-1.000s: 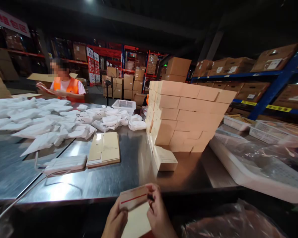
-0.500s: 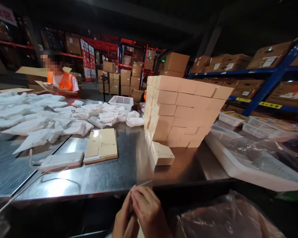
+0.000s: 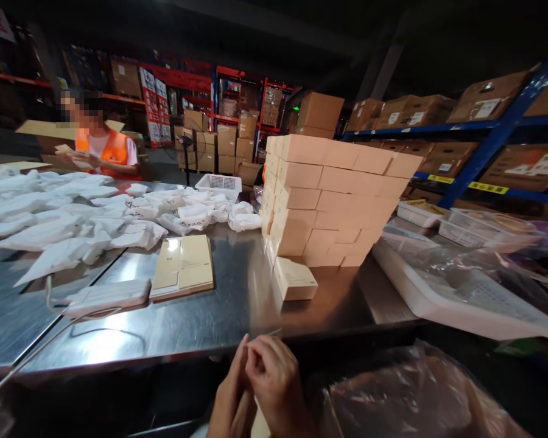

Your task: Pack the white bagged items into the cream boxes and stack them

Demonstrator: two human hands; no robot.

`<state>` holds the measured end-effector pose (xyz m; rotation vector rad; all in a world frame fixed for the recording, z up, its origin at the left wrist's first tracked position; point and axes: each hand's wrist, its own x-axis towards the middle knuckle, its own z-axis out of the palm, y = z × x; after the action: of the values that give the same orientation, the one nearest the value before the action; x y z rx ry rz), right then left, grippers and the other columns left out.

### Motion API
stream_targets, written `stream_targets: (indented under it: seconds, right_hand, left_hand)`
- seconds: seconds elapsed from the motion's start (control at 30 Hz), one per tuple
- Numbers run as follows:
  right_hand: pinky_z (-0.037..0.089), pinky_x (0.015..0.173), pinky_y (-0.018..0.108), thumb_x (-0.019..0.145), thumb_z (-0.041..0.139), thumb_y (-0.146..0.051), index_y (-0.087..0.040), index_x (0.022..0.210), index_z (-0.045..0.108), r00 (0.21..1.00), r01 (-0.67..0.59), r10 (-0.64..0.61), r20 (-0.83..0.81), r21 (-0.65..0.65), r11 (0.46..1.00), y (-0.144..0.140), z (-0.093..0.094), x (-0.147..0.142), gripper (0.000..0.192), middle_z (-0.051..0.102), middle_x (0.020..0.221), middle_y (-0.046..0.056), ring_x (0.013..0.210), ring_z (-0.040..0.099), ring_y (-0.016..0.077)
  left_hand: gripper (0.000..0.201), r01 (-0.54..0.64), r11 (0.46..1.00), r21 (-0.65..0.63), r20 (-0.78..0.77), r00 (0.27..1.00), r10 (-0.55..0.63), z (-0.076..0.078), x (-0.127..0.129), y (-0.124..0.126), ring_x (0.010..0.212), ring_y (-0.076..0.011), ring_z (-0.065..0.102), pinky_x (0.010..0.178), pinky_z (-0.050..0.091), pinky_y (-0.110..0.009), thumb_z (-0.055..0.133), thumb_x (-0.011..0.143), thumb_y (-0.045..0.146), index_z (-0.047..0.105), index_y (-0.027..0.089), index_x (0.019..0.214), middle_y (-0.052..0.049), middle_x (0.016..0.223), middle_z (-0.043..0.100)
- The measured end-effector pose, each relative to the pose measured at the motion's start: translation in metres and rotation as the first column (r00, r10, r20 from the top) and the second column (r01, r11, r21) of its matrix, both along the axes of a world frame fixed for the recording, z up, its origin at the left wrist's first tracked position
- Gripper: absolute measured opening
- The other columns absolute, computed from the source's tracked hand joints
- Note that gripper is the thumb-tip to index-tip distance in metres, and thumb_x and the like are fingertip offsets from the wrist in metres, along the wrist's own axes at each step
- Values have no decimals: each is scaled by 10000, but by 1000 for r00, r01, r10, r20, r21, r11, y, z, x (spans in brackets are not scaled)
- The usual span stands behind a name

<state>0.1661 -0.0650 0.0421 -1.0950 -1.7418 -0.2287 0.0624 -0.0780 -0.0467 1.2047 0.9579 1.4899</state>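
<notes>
Pressed together at the bottom edge, just below the near rim of the steel surface (image 3: 219,316): left hand (image 3: 231,398) and right hand (image 3: 274,383), both closed on a thin flat card (image 3: 270,333). Only a pale sliver of that card visible above the right fingers, seen edge-on, its long axis running roughly left to right and tilted slightly upward to the right; printing on it not readable. A pale strip showing again below, between the wrists.

No legible brand anywhere near. Faint small print on the flat tan folder (image 3: 182,274) lying on the surface, too small to read. Red banners with white characters on the far racks, blurred. Yellow label strips on the blue shelf rail (image 3: 484,186), unreadable.

Materials: brushed, reflective metal surface with a seam running diagonally; a stacked wall of matte beige cartons (image 3: 333,201), rectangular, laid in brick-like rows, with one single carton (image 3: 295,278) lying flat just in front of the stack. White power strip (image 3: 107,295) with its cord looping toward the near-left corner. Heap of crumpled white plastic bags (image 3: 73,213) across the left half. White perforated basket (image 3: 223,182) behind them. Glossy clear film over white trays (image 3: 461,292) at right; more wrinkled film at bottom right.

Far left, a person in an orange vest (image 3: 105,152), holding something flat.
</notes>
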Motion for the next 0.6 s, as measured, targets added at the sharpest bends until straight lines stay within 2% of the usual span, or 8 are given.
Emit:
stream_targets:
  seconds: [0.07,0.13,0.27,0.37,0.47,0.53,0.6]
  right_hand:
    - [548,496,198,975,487,-193,-189,784,632,978,-47,26,-209,-100,994,3,1,9,239,680,683,14,507,651,118]
    - [556,504,183,981,524,-243,-186,812,661,951,-132,77,-299,-167,977,3,3,17,225,694,705,10,514,663,111]
    - [621,685,230,1015,458,-190,-192,936,722,977,-207,199,-71,-116,971,-1,3,15,275,753,811,48,737,737,155]
    - [636,733,268,1014,411,-127,-182,1059,697,985,-154,159,74,-68,986,-5,-2,5,295,758,869,68,785,738,169]
    - [639,718,297,992,421,-91,-179,1017,686,987,-86,88,136,-15,996,-4,-8,-3,281,762,838,71,757,739,186]
    - [625,666,284,979,447,-114,-195,895,681,998,-53,53,46,0,999,-1,-9,-3,262,743,759,55,692,726,179]
    - [588,553,245,973,492,-202,-209,816,650,975,-66,49,-216,-75,995,4,-10,7,222,719,703,33,583,694,154]
  left_hand:
    - [581,2,1000,-12,11,1000,-2,-2,-3,4,1261,-275,644,1114,466,-345,610,904,471,564,218,1425,-87,1340,707]
    - [562,22,1000,-3,30,999,-22,-2,-4,7,1255,-284,647,1127,453,-362,610,903,497,594,237,1400,-80,1326,717]
    - [584,95,995,-2,136,986,-94,2,0,4,1191,-321,687,1035,545,-386,616,893,545,608,235,1388,-108,1291,734]
    - [582,61,998,-33,72,996,-58,5,3,0,1240,-313,657,1054,529,-363,633,876,558,649,208,1340,-118,1304,725]
    - [546,17,999,-30,-13,1000,-17,6,5,-1,1280,-309,626,1099,485,-357,637,871,530,678,189,1295,-119,1329,710]
    - [534,32,999,-18,-6,999,-32,6,5,0,1273,-304,631,1098,486,-361,630,880,494,657,193,1319,-121,1330,708]
    - [563,29,999,-21,50,998,-28,4,5,1,1223,-282,666,1067,512,-364,618,896,467,574,224,1401,-111,1307,721]
